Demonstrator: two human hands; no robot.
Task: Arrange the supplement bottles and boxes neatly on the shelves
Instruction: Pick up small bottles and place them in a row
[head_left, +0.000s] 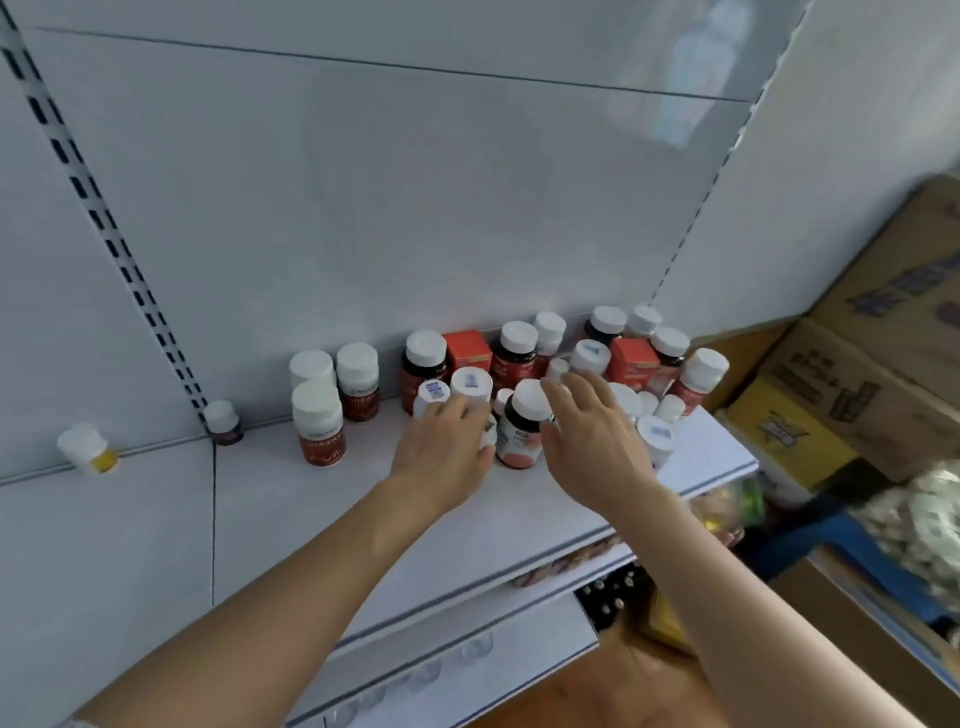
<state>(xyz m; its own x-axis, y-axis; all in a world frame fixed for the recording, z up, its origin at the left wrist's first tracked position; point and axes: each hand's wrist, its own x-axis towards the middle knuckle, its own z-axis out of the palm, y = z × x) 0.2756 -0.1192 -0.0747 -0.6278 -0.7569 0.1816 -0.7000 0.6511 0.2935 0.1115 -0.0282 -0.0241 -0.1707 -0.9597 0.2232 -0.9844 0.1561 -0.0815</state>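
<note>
Several white-capped supplement bottles and two red boxes (469, 349) crowd the right half of a white shelf (322, 509). My left hand (447, 449) reaches into the cluster, its fingers curled over a small white bottle (489, 435), just in front of two white bottles with printed caps (470, 383). My right hand (592, 436) is spread with straight fingers beside a dark bottle with a pink label (519, 441), fingertips over its cap; it hides bottles behind it. Three brown-labelled bottles (318, 431) stand apart to the left.
A small dark bottle (222, 423) stands by the slotted upright, and a yellow-banded bottle (88, 449) sits on the neighbouring shelf at far left. Cardboard cartons (852, 374) are stacked at the right. Lower shelves with goods (571, 561) show below the shelf edge.
</note>
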